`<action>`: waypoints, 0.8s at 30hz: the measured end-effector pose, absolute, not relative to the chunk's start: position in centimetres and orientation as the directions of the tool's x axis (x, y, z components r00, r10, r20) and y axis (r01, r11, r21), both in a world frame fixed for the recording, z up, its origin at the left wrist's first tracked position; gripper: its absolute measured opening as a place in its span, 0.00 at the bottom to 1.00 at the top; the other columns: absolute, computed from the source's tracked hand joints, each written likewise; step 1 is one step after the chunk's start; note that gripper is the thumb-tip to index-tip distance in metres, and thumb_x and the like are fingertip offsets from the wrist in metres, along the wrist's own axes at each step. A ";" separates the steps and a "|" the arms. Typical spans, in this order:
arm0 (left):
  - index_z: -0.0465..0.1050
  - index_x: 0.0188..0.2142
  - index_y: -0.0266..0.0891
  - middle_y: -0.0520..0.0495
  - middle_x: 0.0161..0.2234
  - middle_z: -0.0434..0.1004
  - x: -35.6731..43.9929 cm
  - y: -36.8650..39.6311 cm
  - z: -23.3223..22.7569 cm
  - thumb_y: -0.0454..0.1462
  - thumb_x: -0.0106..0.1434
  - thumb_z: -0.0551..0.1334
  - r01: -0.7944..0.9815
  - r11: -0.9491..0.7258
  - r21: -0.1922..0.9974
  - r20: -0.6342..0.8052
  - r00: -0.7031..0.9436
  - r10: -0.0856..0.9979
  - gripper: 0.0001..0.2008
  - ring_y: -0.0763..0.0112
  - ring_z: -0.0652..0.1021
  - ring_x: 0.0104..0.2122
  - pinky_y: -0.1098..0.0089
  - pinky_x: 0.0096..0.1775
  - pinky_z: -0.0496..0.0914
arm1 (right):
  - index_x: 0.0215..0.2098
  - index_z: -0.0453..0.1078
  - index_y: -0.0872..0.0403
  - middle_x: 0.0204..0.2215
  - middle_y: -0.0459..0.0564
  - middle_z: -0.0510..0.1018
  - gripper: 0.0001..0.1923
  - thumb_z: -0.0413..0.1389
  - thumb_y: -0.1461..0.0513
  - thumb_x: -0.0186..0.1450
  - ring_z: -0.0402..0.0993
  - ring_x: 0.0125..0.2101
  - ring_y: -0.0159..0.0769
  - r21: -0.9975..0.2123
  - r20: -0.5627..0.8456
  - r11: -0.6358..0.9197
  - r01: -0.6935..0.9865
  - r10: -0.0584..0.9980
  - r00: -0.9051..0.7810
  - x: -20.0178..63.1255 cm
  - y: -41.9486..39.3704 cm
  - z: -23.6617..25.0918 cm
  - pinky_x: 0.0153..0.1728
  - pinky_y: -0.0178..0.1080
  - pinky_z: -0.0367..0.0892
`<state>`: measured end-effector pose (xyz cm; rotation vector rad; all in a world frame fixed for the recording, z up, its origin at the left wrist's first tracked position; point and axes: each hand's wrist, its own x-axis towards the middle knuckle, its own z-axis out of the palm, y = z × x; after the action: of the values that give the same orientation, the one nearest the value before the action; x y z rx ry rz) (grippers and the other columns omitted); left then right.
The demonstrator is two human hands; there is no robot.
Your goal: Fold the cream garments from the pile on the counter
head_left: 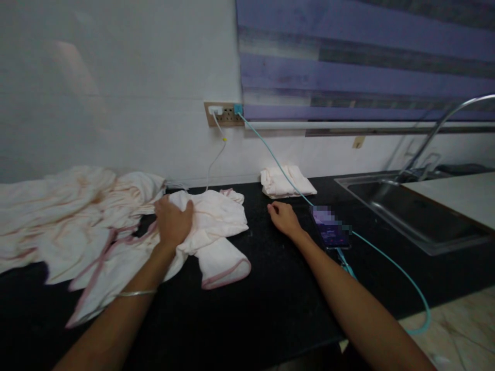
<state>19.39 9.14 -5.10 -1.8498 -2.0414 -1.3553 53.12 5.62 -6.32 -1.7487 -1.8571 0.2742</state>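
Black stone counter [278, 293] fills my view from the near edge back to a pale wall. I see my left hand [172, 221] pressed down on a white cloth with pink edging [209, 226], the fingers curled over a bunched fold of it and gripping that fold. The cloth spreads out from under the palm, one hemmed flap lying toward me and to the right of the hand, the rest trailing left along my forearm. A thin bangle [135, 293] sits on that wrist.

My right hand [284, 217] rests flat on the bare counter, well apart from the cloth, fingers loosely extended and holding nothing. Just right of it lies a phone [330, 231] with its screen lit, and a teal cable [390, 265] runs from the phone's near end out over the counter edge.

Left of the grip and farther back, a heap of more white cloths [58, 216] covers the counter. Beyond my right hand, a folded cloth [286, 181] sits against the wall with the teal cable crossing it up to a wall socket [224, 114]. Far right is a steel sink [410, 211] with a curved tap [444, 121], under a purple striped blind [363, 62].
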 end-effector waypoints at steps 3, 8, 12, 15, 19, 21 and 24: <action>0.58 0.65 0.28 0.24 0.67 0.61 21.4 8.9 -5.2 0.55 0.70 0.53 0.906 -0.317 0.280 0.632 0.075 0.771 0.36 0.43 0.63 0.68 0.46 0.67 0.59 | 0.40 0.77 0.52 0.38 0.51 0.83 0.20 0.46 0.53 0.77 0.77 0.40 0.37 -0.485 0.251 0.151 0.861 0.967 -0.028 52.9 5.4 -6.3 0.36 0.34 0.60; 0.71 0.64 0.47 0.35 0.69 0.66 25.5 6.8 -5.9 0.65 0.61 0.59 0.850 -0.507 0.140 0.091 0.499 0.862 0.40 0.30 0.59 0.70 0.32 0.65 0.53 | 0.42 0.77 0.52 0.41 0.51 0.83 0.19 0.46 0.54 0.77 0.77 0.43 0.37 -0.472 0.217 0.128 0.872 0.976 -0.026 52.8 5.2 -6.1 0.37 0.34 0.60; 0.70 0.64 0.60 0.44 0.70 0.64 27.8 4.6 -6.3 0.55 0.71 0.53 0.776 -0.619 0.116 0.086 0.613 0.785 0.26 0.29 0.59 0.69 0.26 0.61 0.55 | 0.41 0.77 0.51 0.40 0.51 0.83 0.18 0.48 0.53 0.76 0.77 0.42 0.38 -0.468 0.203 0.129 0.874 0.978 -0.036 52.6 5.1 -6.1 0.38 0.34 0.61; 0.76 0.59 0.57 0.44 0.67 0.69 28.9 3.4 -5.5 0.49 0.73 0.50 0.743 -0.649 0.165 0.115 0.639 0.760 0.22 0.34 0.64 0.67 0.31 0.59 0.62 | 0.39 0.78 0.52 0.37 0.51 0.83 0.19 0.48 0.54 0.76 0.76 0.39 0.37 -0.495 0.235 0.139 0.858 0.972 -0.021 52.8 5.4 -6.4 0.36 0.34 0.60; 0.81 0.51 0.46 0.41 0.58 0.79 29.6 2.0 -2.7 0.56 0.72 0.50 0.676 -0.624 0.393 0.030 0.669 0.743 0.27 0.42 0.72 0.62 0.43 0.62 0.65 | 0.36 0.78 0.55 0.34 0.51 0.82 0.19 0.48 0.56 0.75 0.75 0.36 0.36 -0.581 0.297 0.150 0.800 0.954 0.037 53.4 6.4 -7.1 0.37 0.34 0.61; 0.82 0.45 0.44 0.42 0.49 0.84 29.7 1.3 -1.2 0.60 0.70 0.52 0.615 -0.506 0.605 -0.048 0.662 0.748 0.29 0.48 0.78 0.55 0.51 0.60 0.68 | 0.35 0.77 0.56 0.33 0.51 0.82 0.20 0.47 0.56 0.74 0.75 0.35 0.36 -0.626 0.332 0.171 0.761 0.941 0.061 53.6 6.9 -7.6 0.38 0.34 0.61; 0.82 0.40 0.42 0.45 0.41 0.86 29.8 0.4 -0.4 0.64 0.63 0.60 0.443 -0.159 0.882 -0.172 0.618 0.767 0.29 0.50 0.81 0.49 0.57 0.53 0.74 | 0.33 0.77 0.57 0.30 0.50 0.81 0.21 0.47 0.56 0.74 0.74 0.33 0.35 -0.693 0.356 0.198 0.693 0.930 0.091 53.9 7.3 -8.1 0.36 0.34 0.62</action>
<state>29.85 0.41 -0.38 -3.6223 -1.9790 -0.7812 53.94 7.28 -8.13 -1.5546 -1.6603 0.3669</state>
